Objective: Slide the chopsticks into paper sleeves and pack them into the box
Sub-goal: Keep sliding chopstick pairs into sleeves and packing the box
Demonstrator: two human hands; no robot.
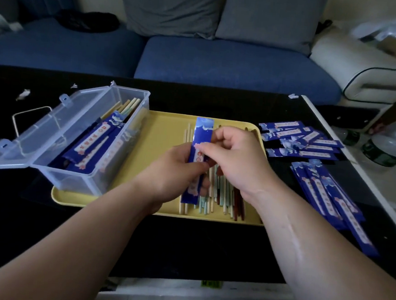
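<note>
Head view: one blue sleeve (203, 132) stands nearly upright over the yellow tray (160, 133). The left hand (174, 171) curls round its lower half, and the right hand (234, 157) pinches its middle edge between thumb and forefinger. Whether chopsticks are already inside it, I cannot tell. I judge the main risk to be the thin paper: a tip pushed in at an angle could crumple or tear the mouth, and too tight a pinch would keep it flat. The loose chopsticks (221, 198) beneath the hands mix pale wood, green and dark red, so an unmatched pair could easily be picked. The right forearm lies close to the nearer pile (329, 201) and could sweep it along the table (185, 242). Counts: one sleeve in hand, one tray, one clear box (77, 179) holding roughly five filled sleeves, well over a dozen loose sticks, and two empty-sleeve piles, the farther pile (303, 140) about seven, the nearer about six.
</note>
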